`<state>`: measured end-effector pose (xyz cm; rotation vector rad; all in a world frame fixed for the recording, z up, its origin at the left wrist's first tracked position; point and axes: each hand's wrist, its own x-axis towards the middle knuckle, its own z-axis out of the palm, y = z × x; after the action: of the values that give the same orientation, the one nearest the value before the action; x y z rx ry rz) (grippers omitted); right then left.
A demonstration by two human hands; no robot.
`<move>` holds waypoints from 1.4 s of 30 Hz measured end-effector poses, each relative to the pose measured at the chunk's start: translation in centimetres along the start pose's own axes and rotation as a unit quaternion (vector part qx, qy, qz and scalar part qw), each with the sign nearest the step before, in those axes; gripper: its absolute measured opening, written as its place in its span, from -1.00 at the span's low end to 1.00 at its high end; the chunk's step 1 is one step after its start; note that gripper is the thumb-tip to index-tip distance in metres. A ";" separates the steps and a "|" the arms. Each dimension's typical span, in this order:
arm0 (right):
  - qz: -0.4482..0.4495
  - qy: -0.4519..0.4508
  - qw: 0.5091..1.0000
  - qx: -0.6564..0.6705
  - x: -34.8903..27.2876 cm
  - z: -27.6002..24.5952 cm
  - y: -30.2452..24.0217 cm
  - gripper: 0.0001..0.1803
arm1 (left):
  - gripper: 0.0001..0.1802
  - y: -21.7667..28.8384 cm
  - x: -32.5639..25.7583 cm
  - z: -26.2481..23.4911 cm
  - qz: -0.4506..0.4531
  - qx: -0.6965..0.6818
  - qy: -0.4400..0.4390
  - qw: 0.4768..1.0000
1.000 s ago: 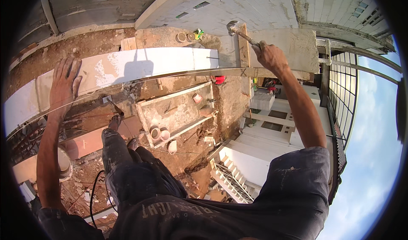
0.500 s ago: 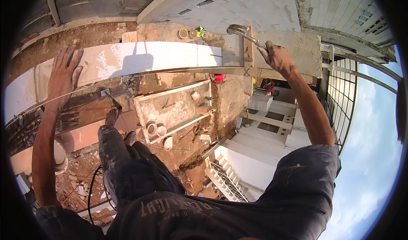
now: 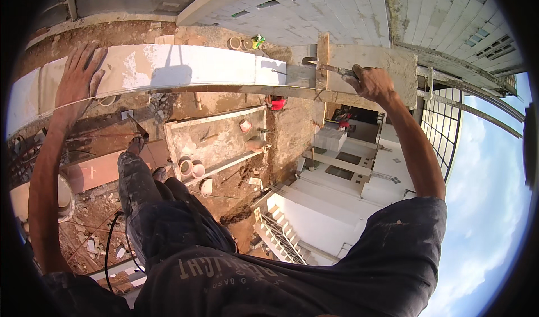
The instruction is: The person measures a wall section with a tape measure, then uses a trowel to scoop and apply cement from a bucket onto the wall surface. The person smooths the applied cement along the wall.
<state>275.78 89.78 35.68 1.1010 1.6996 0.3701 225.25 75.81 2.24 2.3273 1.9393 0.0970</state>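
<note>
My right hand point(image 3: 371, 84) is closed round the handle of a hammer point(image 3: 336, 69). The dark hammer head lies at the upright wooden strip point(image 3: 323, 56), which stands across the wall top; whether they touch I cannot tell. My left hand point(image 3: 78, 75) rests flat on the left end of the long white wall top point(image 3: 219, 64), its fingers stretched out. A thin wooden board point(image 3: 292, 91) runs along the near side of the wall, below the strip. To the right of the strip the wall top is rough grey cement point(image 3: 376, 58).
Far below, a wood-framed mixing bed point(image 3: 216, 143) holds several buckets. My foot point(image 3: 136, 144) is near an orange-brown plank point(image 3: 120, 165). A person in red point(image 3: 275, 103) is down beyond the board. White stairs point(image 3: 281, 216) and a metal grille point(image 3: 443, 126) stand to the right.
The hammer has come down from its raised position beyond the wall to the wooden strip, and my right hand has lowered slightly. My left hand stays on the wall. The view has shifted a little.
</note>
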 end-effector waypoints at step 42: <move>0.213 0.309 -0.503 0.778 9.4 3.2 -30.9 -0.70 | -0.48 0.2 0.7 -0.2 0.088 -0.015 0.054 0.995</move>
<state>263.00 80.08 7.47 -0.5732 0.3651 0.7886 225.54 76.45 2.40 2.5178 1.7587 0.2708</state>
